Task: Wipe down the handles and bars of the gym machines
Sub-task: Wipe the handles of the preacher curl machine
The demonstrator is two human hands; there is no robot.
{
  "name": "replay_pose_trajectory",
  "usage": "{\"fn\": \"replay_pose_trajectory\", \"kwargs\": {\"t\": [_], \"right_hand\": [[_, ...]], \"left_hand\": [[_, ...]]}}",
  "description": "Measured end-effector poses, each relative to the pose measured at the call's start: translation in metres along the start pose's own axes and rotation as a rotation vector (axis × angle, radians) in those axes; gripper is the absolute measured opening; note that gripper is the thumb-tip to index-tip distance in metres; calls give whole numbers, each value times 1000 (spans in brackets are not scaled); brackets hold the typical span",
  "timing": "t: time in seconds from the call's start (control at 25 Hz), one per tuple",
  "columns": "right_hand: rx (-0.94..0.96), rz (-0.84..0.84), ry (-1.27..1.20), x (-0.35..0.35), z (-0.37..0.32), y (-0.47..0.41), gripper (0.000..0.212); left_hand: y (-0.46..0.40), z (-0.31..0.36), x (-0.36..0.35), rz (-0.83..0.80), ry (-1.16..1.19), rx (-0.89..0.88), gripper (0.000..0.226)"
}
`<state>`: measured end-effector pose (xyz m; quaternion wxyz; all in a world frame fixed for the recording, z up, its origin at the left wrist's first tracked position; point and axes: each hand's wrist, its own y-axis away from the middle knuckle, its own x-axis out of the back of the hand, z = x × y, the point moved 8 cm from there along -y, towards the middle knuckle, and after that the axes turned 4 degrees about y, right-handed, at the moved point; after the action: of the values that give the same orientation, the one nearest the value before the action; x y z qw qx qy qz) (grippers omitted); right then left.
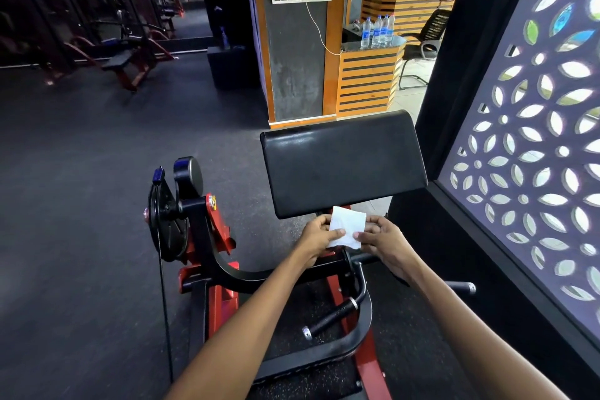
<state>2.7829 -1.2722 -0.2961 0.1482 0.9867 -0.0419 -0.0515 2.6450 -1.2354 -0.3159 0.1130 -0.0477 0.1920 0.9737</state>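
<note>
A white folded wipe [348, 226] is held up in front of me, just below the black arm pad [342, 162] of a red-and-black curl machine. My left hand [319, 235] pinches the wipe's left edge and my right hand [381, 239] pinches its right edge. Beneath my hands lies the machine's black handle bar: a left grip [332, 317] with a chrome end cap pointing toward me, and a right grip [461, 286] sticking out past my right forearm. The bar's middle is hidden behind my hands.
A black cam wheel with a cable [168, 221] stands at the machine's left. A patterned cut-out screen [535, 140] closes off the right side. Ahead are a dark pillar [298, 42], a counter with water bottles [378, 31] and more machines [123, 55] at far left on dark rubber flooring.
</note>
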Motion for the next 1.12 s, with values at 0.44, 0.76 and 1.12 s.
{"fn": "replay_pose_trajectory", "kwargs": {"t": [0.44, 0.76, 1.12], "right_hand": [[2, 49, -25, -3, 1, 0, 7], [-102, -17, 106, -4, 34, -16, 19], [-256, 245, 306, 42, 146, -46, 12]], "left_hand": [[4, -9, 2, -36, 176, 126, 30], [6, -30, 7, 41, 7, 8, 39], [-2, -134, 65, 290, -937, -49, 26]]}}
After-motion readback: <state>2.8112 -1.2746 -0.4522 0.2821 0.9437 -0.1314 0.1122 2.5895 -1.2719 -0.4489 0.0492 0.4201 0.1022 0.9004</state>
